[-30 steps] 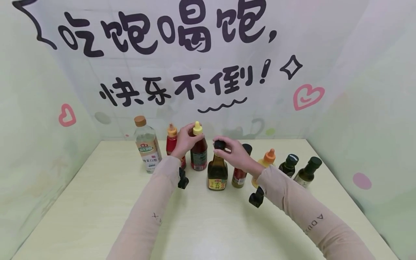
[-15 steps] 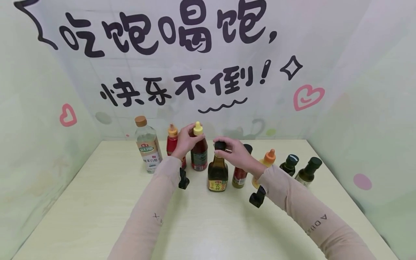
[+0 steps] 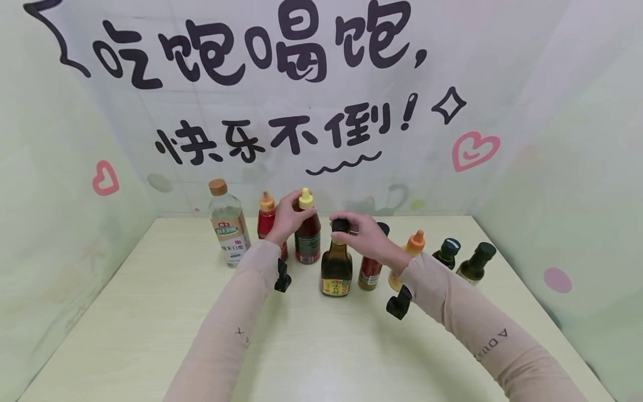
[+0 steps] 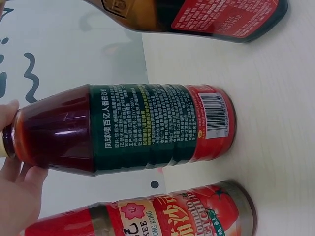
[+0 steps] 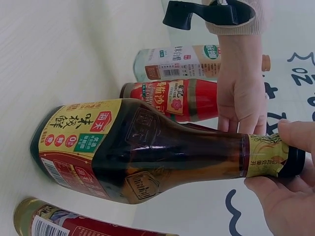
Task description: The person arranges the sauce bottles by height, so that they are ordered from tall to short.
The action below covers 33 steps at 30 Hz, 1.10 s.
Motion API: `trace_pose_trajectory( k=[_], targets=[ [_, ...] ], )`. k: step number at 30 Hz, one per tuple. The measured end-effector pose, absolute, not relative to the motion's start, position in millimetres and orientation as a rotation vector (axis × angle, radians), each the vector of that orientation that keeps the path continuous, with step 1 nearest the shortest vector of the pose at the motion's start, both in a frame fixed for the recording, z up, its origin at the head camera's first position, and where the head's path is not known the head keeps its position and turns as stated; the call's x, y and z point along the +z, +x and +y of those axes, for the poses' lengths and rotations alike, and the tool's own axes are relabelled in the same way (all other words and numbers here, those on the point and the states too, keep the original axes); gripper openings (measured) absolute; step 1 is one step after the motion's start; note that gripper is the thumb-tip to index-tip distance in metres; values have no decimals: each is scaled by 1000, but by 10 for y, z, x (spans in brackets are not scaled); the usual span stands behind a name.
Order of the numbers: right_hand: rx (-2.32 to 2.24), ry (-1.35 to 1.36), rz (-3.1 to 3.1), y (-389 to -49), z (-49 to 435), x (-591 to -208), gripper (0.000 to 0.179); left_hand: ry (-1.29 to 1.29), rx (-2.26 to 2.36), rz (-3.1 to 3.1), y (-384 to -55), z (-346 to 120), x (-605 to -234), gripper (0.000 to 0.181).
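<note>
My left hand point(image 3: 289, 219) grips the neck of a dark red ketchup bottle point(image 3: 308, 240) just under its yellow nozzle cap. In the left wrist view that bottle point(image 4: 142, 129) shows a green text label with a red barcode band. Thumb and fingers of my right hand point(image 3: 365, 237) hold a dark brown soy sauce bottle point(image 3: 336, 262) at its black cap and neck. The right wrist view shows its yellow and red label point(image 5: 83, 130). Both bottles stand upright on the pale table point(image 3: 306, 346), a small gap apart.
A clear vinegar bottle point(image 3: 228, 229) and a red ketchup bottle point(image 3: 265, 223) stand left of my left hand. On the right are a red-labelled bottle point(image 3: 370, 273), an orange-capped squeeze bottle point(image 3: 414, 243) and two dark green-capped bottles point(image 3: 474, 265). A printed wall sheet point(image 3: 281, 190) hangs behind.
</note>
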State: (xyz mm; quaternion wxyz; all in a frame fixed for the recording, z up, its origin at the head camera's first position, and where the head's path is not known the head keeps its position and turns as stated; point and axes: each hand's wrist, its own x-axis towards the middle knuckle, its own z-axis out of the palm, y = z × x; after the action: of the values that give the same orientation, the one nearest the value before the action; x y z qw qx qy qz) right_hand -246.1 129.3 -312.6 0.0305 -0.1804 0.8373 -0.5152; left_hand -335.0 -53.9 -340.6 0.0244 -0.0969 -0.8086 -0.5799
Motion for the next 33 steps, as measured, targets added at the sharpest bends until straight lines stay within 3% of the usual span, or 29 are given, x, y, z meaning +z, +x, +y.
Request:
trace_pose_trajectory(
  k=[33],
  targets=[
    [-1637,-444,2556,-2353,1286,-3068,36,-349,-1730,-2515,-3334,-564,-3377,43]
  ],
)
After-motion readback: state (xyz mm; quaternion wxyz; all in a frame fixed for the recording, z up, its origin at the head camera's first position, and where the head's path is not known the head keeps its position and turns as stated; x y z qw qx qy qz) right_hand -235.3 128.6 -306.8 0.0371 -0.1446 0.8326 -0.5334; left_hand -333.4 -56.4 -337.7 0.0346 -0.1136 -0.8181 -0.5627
